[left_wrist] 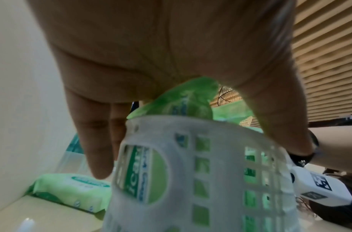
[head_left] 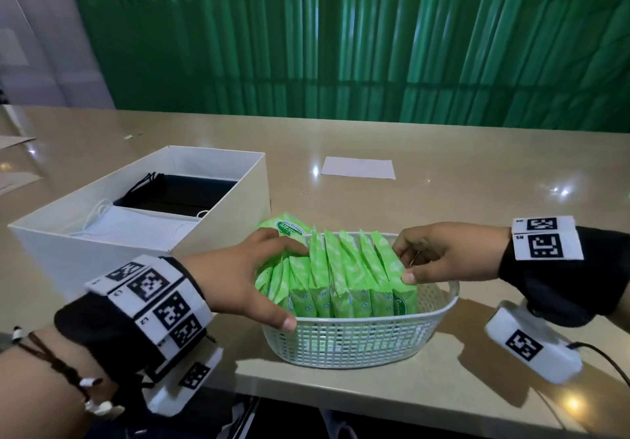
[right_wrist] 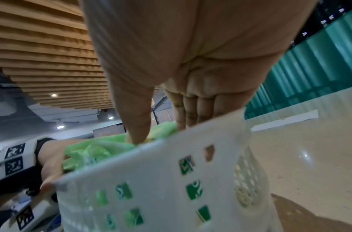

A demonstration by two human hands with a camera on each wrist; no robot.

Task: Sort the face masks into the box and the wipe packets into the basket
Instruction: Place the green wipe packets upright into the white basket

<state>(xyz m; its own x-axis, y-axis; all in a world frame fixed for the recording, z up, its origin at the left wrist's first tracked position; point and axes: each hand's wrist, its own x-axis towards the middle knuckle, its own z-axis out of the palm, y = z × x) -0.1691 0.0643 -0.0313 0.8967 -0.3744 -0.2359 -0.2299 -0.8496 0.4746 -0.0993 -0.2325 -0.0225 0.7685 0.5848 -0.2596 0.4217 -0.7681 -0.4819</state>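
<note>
The white basket (head_left: 361, 339) sits at the near edge of the table (head_left: 443, 172), packed with a row of green wipe packets (head_left: 341, 278) standing on edge. To its left the white box (head_left: 218, 220) holds the face masks: a black stack (head_left: 180, 193) at the far end and a white stack (head_left: 136, 230) at the near end.

The left hand (head_left: 245, 278) spans the left end of the row, thumb on the near rim and fingers reaching over the far side, resting on the packets rather than closing round one. The right hand (head_left: 439, 251) pinches the rightmost packet between thumb and fingers at the basket's right end.

Sorting looks nearly finished. No masks show outside the box. At least one wipe packet (left_wrist: 72, 193) lies flat on the table between the basket and the box, seen in the left wrist view, so it is likely left to be put in. The hands appear to be squaring up the row, perhaps to make room. A sheet of paper (head_left: 358, 167) lies far back.
</note>
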